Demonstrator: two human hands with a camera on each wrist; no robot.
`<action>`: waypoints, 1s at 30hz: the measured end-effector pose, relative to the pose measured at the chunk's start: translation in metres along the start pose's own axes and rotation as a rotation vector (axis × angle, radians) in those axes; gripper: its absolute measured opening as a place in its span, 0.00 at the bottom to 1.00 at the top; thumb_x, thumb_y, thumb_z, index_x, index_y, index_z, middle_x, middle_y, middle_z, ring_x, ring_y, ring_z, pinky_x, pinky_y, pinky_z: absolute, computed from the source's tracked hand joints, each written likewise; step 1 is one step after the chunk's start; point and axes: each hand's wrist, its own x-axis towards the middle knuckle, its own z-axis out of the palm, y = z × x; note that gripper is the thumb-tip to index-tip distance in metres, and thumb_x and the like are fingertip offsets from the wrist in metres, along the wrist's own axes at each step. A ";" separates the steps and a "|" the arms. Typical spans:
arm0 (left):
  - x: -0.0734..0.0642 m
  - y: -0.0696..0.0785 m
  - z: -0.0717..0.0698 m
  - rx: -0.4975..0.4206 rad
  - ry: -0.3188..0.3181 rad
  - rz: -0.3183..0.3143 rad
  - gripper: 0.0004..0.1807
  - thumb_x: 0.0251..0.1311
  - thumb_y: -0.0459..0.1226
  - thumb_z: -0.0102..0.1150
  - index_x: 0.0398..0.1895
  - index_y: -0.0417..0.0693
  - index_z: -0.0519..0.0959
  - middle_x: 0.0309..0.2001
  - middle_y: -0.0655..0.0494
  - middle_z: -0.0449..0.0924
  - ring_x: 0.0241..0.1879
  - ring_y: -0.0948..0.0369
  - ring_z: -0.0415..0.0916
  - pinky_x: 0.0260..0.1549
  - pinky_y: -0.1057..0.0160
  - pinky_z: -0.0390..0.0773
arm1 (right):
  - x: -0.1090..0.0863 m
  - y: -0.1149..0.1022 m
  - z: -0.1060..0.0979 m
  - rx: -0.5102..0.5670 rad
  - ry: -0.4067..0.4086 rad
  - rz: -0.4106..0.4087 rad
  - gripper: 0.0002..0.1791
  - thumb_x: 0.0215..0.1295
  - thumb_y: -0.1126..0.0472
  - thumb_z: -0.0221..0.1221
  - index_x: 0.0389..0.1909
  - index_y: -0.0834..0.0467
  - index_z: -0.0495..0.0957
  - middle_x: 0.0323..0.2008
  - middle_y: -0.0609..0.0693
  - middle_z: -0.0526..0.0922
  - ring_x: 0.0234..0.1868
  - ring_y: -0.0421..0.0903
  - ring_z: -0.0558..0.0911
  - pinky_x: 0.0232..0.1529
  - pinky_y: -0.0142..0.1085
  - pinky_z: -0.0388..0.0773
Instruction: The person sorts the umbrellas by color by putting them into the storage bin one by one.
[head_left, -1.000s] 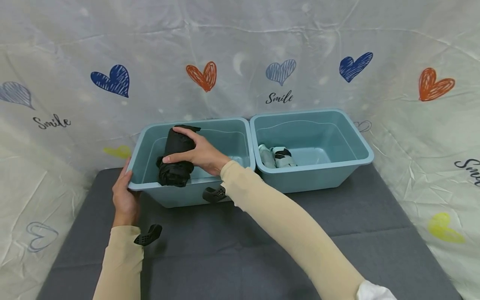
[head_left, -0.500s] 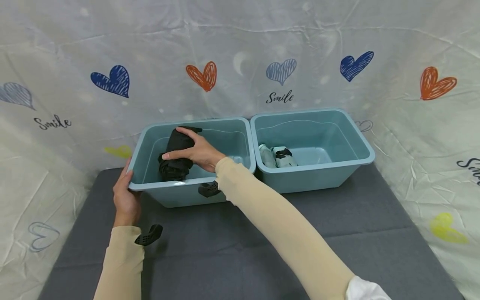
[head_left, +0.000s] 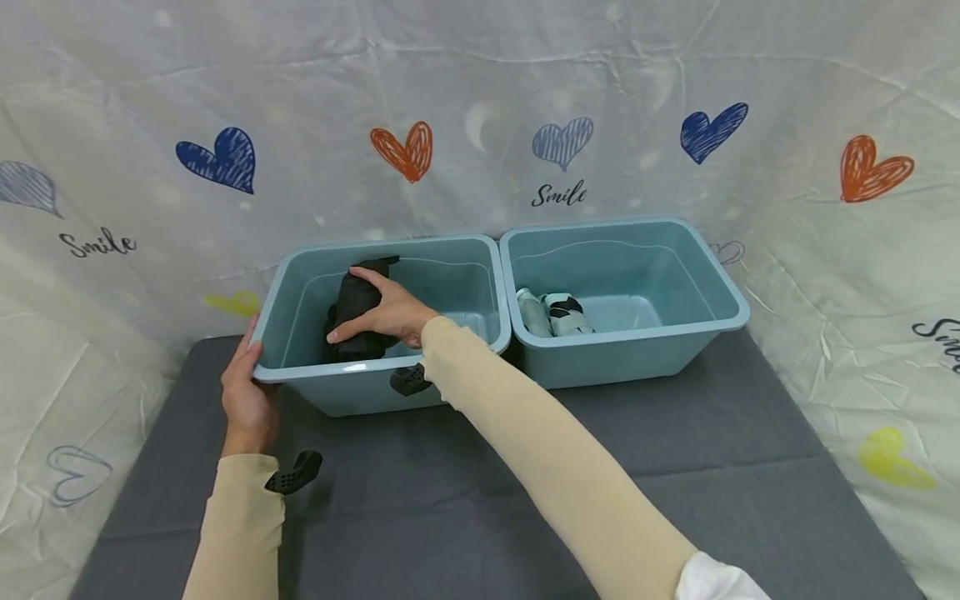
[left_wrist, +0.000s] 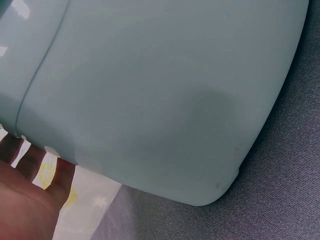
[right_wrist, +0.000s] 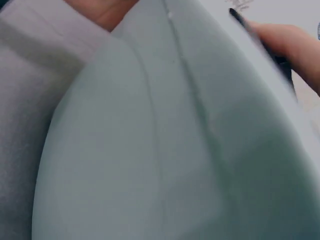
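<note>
A black folded umbrella (head_left: 354,302) leans inside the left blue-green plastic bin (head_left: 468,244), its lower end near the front wall. My right hand (head_left: 390,313) grips it from above, thumb on the near side and fingers across the top. My left hand (head_left: 247,398) holds the bin's left end at the front corner, with the thumb at the rim. In the left wrist view, the fingers (left_wrist: 61,182) go behind the bin's edge, their tips hidden. The right wrist view shows the bin's outer front wall (right_wrist: 115,150) and part of the right thumb (right_wrist: 292,45) beside the black umbrella.
A second blue-green bin (head_left: 622,335) stands right beside the first. At its left end lie a pale bottle (head_left: 534,313) and a pale green and black cylindrical thing (head_left: 567,315). Both bins stand on a dark grey cloth (head_left: 465,508) before a heart-printed curtain (head_left: 480,75).
My right hand has lowered the umbrella deeper into the left bin; its lower end, earlier over the front rim, is now behind it. My left hand stays at the bin's corner.
</note>
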 end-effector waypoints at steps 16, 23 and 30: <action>-0.001 0.000 -0.002 -0.017 -0.024 -0.001 0.27 0.81 0.45 0.31 0.80 0.61 0.58 0.80 0.63 0.51 0.77 0.60 0.48 0.73 0.57 0.48 | 0.003 0.002 -0.002 -0.225 -0.066 0.025 0.63 0.51 0.64 0.78 0.82 0.41 0.49 0.80 0.44 0.49 0.79 0.47 0.53 0.68 0.48 0.65; -0.001 0.000 0.000 -0.028 -0.013 0.005 0.27 0.81 0.45 0.32 0.80 0.61 0.59 0.80 0.62 0.52 0.77 0.60 0.49 0.72 0.56 0.49 | 0.004 0.002 0.000 -0.325 -0.042 0.050 0.61 0.53 0.60 0.77 0.82 0.42 0.49 0.80 0.44 0.50 0.79 0.47 0.53 0.68 0.47 0.64; -0.001 0.000 -0.001 -0.043 -0.004 0.002 0.27 0.80 0.45 0.34 0.80 0.60 0.60 0.79 0.62 0.54 0.76 0.60 0.51 0.70 0.61 0.53 | 0.010 0.006 0.002 -0.381 -0.018 0.088 0.58 0.56 0.61 0.76 0.82 0.43 0.51 0.80 0.45 0.52 0.77 0.48 0.57 0.65 0.45 0.68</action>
